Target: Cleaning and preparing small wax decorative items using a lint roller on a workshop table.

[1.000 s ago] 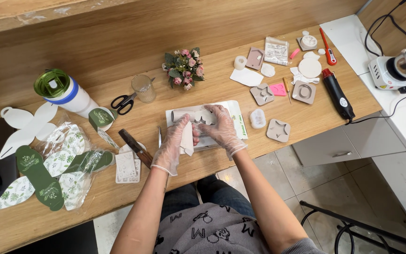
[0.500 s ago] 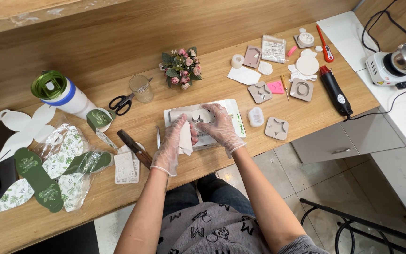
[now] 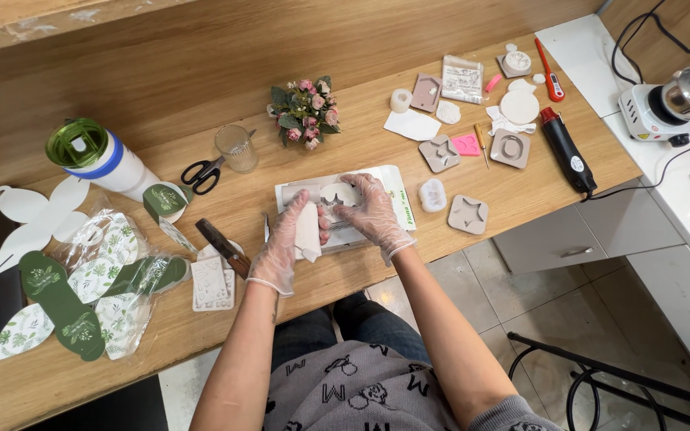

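Pinching a small white flat piece [image 3: 308, 231] between gloved thumb and fingers, the left hand [image 3: 285, 247] has its grip closed on that piece, which hangs down toward the desk [image 3: 201, 335] edge. The right hand [image 3: 377, 214], also in a thin clear glove, lies with fingers spread and pressed on a pale mould [image 3: 339, 194] that sits on a white sheet [image 3: 397, 199] near the middle of the desk; its grip is flat and wide, pressing rather than clasping.

Judging by its look, the white piece is light and thin and may be brittle, so a hold on its edges with little pressure would suit it. The mould appears soft and bendy, likely rubbery, and should flex rather than crack; holding it down flat keeps it from sliding on the sheet.

Just left of the hands lie a brown-handled knife [image 3: 224, 247] and another white mould [image 3: 211, 282]. Farther out are scissors [image 3: 201, 173], a clear cup [image 3: 237, 148], a small bunch of pink flowers [image 3: 305, 113], grey moulds [image 3: 468, 214] and a black heat tool [image 3: 565, 150].
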